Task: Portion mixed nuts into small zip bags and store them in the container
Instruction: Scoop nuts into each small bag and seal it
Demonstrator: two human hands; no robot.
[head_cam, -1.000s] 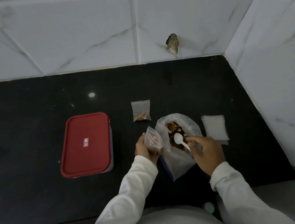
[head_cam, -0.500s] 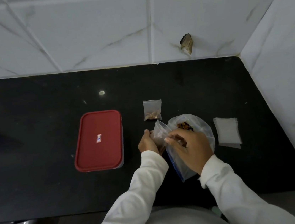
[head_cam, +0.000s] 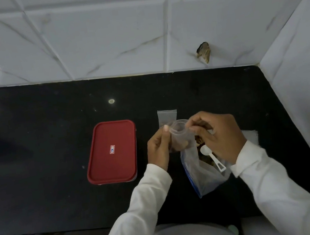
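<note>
Head: both hands on zip bag

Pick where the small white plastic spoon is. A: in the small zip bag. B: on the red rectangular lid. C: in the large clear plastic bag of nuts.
C: the small white plastic spoon lies in the open mouth of the large clear plastic bag of nuts, below the right hand.

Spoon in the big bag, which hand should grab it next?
Right, probably: the spoon lies just beneath the right hand; the left hand, also pinching the small zip bag, is farther off.
</note>
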